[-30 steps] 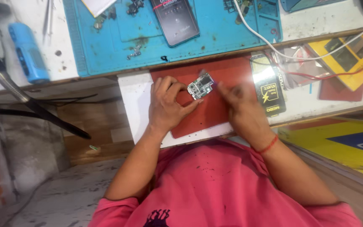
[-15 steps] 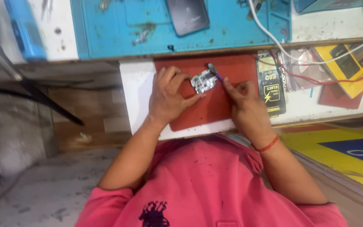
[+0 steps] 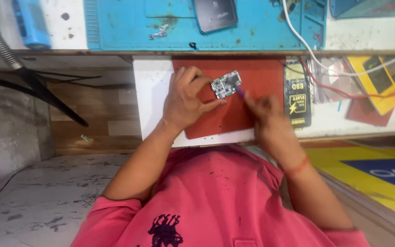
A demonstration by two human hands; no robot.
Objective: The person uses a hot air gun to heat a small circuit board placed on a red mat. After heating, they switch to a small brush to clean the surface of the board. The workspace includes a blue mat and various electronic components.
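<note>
The left hand (image 3: 186, 98) grips a small circuit board (image 3: 226, 84) by its edges, thumb and fingers closed on it, holding it just above the red mat (image 3: 261, 75) on the tabletop (image 3: 152, 91). The right hand (image 3: 264, 114) is closed on a thin purple tool (image 3: 239, 91), its tip touching the board's right edge. A blue work mat (image 3: 261, 27) lies farther away, carrying 1 dark phone (image 3: 215, 14).

**Circuit board and purple-tipped tool over red mat**

Small circuit board (image 3: 226, 84) was greenish-grey with pale metal shielding, roughly rectangular, tilted with its right end higher. It sat pinched at its left and lower edges, held just above the red mat. A thin tool with a purple tip (image 3: 240, 91) met the board's lower right corner, angled down to the right; its handle was hidden and blurred.
</note>
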